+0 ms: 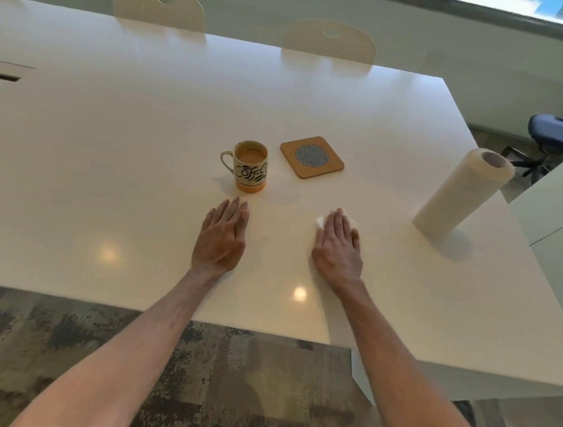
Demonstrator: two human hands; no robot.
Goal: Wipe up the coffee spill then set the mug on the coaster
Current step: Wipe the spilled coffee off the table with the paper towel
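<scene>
On the wide, glossy white desk stands a cream ceramic mug with black lettering and an orange band at its base. It is upright, its handle points to the left, and it holds light brown coffee up to near the rim. Just beside it, to the right and a little farther from the person, lies a square cork coaster with a round grey mesh centre. The mug and the coaster are close but do not touch, so the mug is not yet on the coaster. The left hand rests flat on the desk, palm down, just in front of the mug, and its fingers are straight and close together and hold nothing. The right hand presses flat on a small piece of white paper towel, whose edges show at the fingertips, in front of the coaster; its fingers are also straight and together. I cannot tell whether coffee is still on the desk surface. An upright roll of white paper towel stands near the right edge of the desk, well apart from the mug. Two cream chairs with cut-out backs stand at the far side.
</scene>
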